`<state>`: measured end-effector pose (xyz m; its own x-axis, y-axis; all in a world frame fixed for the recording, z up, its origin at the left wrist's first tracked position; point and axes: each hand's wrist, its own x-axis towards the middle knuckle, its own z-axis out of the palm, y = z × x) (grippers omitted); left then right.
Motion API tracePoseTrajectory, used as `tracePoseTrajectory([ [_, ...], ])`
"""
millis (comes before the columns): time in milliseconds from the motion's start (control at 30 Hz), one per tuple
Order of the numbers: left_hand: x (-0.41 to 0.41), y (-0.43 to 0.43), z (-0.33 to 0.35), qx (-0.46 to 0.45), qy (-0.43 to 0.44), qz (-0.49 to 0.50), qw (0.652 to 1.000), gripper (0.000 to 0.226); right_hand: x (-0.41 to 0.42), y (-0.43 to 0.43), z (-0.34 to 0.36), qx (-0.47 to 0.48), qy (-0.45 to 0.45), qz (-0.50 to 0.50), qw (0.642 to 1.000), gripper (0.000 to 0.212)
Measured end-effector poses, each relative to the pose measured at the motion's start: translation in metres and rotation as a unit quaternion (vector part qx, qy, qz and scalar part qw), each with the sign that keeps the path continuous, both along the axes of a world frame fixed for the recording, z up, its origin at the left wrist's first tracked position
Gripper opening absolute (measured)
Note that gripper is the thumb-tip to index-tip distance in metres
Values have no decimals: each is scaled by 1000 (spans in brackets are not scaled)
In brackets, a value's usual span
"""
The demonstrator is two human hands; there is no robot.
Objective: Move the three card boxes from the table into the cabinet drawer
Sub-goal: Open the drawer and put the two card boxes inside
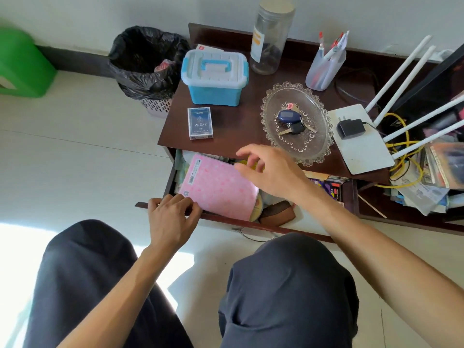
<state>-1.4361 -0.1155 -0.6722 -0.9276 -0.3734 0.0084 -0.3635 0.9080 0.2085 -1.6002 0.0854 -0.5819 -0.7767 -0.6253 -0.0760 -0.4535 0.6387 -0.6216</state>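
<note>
One dark blue card box lies flat on the dark wooden cabinet top, near its left front corner. Below it the drawer stands pulled out, with a pink booklet lying over its contents. My left hand grips the drawer's front edge at the left corner. My right hand hovers over the drawer's middle, fingers spread, holding nothing. No other card box is visible; the drawer's contents are partly hidden by the booklet and my hand.
A blue-and-white lidded storage box sits behind the card box. A glass dish with keys, a router, a pen cup and a clear jar crowd the top. A bin with a black bag stands on the left.
</note>
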Motion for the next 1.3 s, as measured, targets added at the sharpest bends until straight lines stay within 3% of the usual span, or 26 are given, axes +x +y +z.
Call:
tracePoseTrajectory([
  [67, 0, -1, -2, 4, 0, 0, 1000, 44, -10, -39, 5, 10, 29, -1, 1000, 50],
  [200, 1, -4, -2, 0, 11, -5, 1000, 41, -46, -107, 4, 129, 54, 3, 990, 73],
  [500, 1, -3, 0, 6, 4, 7, 1000, 39, -86, -169, -17, 244, 48, -19, 968, 83],
  [600, 1, -4, -2, 3, 1, 6, 1000, 40, -87, -174, -22, 228, 38, -16, 973, 72],
  [767, 2, -4, 2, 13, 6, 1, 1000, 38, -76, -164, -6, 196, 6, 21, 980, 72],
  [933, 3, -5, 3, 16, 8, -3, 1000, 41, -35, -89, 20, -10, -98, 15, 995, 58],
  [1100, 4, -5, 0, 9, 28, -17, 999, 40, 0, 6, 3, -93, -173, -5, 981, 58],
  [1300, 3, -5, -3, 7, 31, -14, 999, 40, 14, 99, -41, -30, -226, -63, 972, 71],
])
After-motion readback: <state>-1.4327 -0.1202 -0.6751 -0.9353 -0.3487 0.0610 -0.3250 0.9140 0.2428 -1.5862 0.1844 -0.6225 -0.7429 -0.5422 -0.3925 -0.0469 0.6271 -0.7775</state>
